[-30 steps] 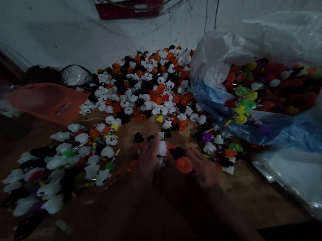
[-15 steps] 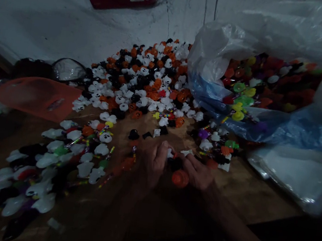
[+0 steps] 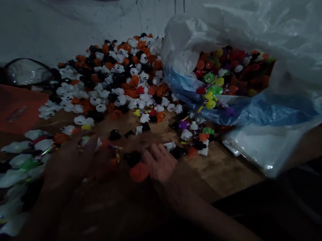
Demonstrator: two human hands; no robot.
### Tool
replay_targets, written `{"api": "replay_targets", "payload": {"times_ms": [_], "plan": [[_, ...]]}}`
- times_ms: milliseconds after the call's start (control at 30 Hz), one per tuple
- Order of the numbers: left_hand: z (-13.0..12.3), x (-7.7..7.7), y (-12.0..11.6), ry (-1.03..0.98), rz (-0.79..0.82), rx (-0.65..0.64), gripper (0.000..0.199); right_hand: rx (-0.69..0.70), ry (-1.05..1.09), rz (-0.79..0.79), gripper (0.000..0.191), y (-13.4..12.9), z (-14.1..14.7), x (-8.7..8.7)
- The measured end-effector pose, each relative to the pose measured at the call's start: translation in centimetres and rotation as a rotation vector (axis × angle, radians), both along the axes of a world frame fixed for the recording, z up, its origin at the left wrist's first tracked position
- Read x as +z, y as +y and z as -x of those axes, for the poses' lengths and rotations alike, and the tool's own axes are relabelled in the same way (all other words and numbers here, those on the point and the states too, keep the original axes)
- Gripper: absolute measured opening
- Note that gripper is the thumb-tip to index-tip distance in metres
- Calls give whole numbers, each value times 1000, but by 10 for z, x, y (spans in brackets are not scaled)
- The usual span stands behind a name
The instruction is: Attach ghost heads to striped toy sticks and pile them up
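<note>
My left hand [image 3: 70, 156] is dark and smeared by motion beside the left-hand group of white ghost pieces [image 3: 13, 178]; a small white piece [image 3: 95, 143] shows at its fingers, and whether it is gripped is unclear. Around an orange piece [image 3: 139, 171] and a black piece [image 3: 132, 157], my right hand [image 3: 158, 161] lies low on the table with its fingers curled; the orange piece touches its thumb side. Between my hands lie an orange piece and a striped stick [image 3: 118, 155]. Just beyond, a small black hat-like piece [image 3: 115, 135] rests on the wood.
A large heap of white, orange and black pieces [image 3: 120, 72] stands against the wall. At the right, an open plastic bag [image 3: 180, 80] holds colourful pieces, with flat clear bags [image 3: 260, 148] before it. An orange bag [image 3: 7, 107] lies at the left.
The view has turned to the right. My left hand has moved away from my right hand, left toward the ghost pieces. The orange piece stays beside my right hand.
</note>
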State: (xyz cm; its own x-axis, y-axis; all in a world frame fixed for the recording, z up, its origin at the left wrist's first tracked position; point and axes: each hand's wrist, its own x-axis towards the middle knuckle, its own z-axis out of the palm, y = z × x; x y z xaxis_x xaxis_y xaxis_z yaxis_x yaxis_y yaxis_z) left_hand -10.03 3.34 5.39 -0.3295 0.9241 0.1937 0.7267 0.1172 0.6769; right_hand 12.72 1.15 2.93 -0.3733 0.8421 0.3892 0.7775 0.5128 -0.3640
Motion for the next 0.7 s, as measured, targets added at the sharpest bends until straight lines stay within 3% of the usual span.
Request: {"api": "replay_targets", "payload": {"times_ms": [67, 133, 200, 233, 267, 333, 400, 500, 600, 700], "plan": [[1, 11, -4, 151, 7, 166, 54, 87, 78, 191, 17, -13, -18, 1], [-18, 16, -9, 64, -87, 207, 47, 98, 152, 337, 21, -26, -38, -4], [-51, 13, -9, -323, -140, 131, 28, 3, 189, 277, 35, -35, -53, -12], [-68, 9, -6, -475, -58, 42, 28, -29, 199, 224, 39, -37, -57, -15], [-84, 3, -3, -896, 48, -50, 28, -36, 212, 192, 39, -37, -59, -17], [-109, -10, 6, -1490, 271, -137, 30, 14, 250, 247, 28, -35, -60, -14], [-121, -23, 12, -1828, 351, -124, 29, 84, 294, 384, 19, -31, -59, -7], [-123, -34, 15, -1921, 298, -44, 20, 117, 341, 459, 26, -28, -57, -1], [-118, -36, 12, -1854, 247, -13, 10, 74, 274, 424, 39, -27, -55, -5], [-117, -34, 9, -1773, 183, -22, 8, -11, 129, 417, 37, -26, -52, -11]]}}
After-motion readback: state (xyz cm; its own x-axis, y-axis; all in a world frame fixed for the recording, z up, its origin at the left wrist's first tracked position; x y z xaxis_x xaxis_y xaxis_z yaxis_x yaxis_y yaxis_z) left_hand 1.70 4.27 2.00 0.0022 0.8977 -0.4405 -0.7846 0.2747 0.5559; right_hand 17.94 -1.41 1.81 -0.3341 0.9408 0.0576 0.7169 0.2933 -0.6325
